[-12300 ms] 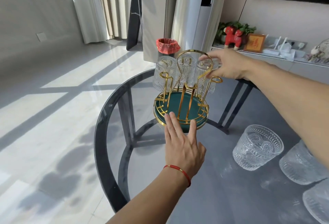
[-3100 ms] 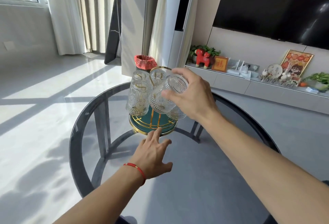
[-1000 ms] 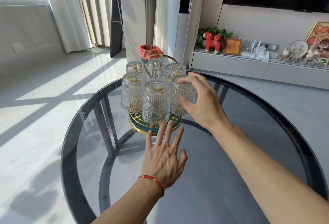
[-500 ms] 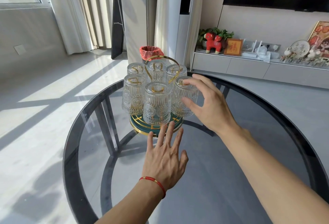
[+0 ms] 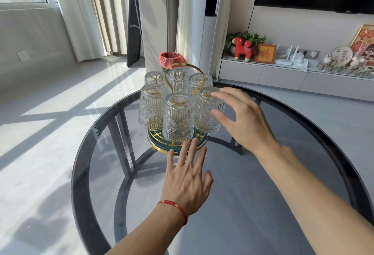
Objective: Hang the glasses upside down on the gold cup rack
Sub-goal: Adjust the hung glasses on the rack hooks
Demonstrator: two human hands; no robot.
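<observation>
The gold cup rack (image 5: 183, 72), with a looped handle and a green round base (image 5: 156, 143), stands at the far side of the round glass table (image 5: 253, 204). Several ribbed clear glasses hang upside down on its prongs, among them a front one (image 5: 178, 119) and a right one (image 5: 206, 113). My right hand (image 5: 244, 121) is spread open beside the right glass, fingertips touching or almost touching it, holding nothing. My left hand (image 5: 188, 177), a red cord on its wrist, lies flat on the table, fingers apart, fingertips against the base's front rim.
Through the dark glass the table's black frame (image 5: 125, 153) shows. A bin with a red liner (image 5: 172, 60) stands on the floor behind the rack. A low white cabinet (image 5: 283, 76) with ornaments runs along the right wall under a black screen.
My right hand has opened and eased back slightly from the right glass, which now hangs on the rack. The left hand has stayed at the base.
</observation>
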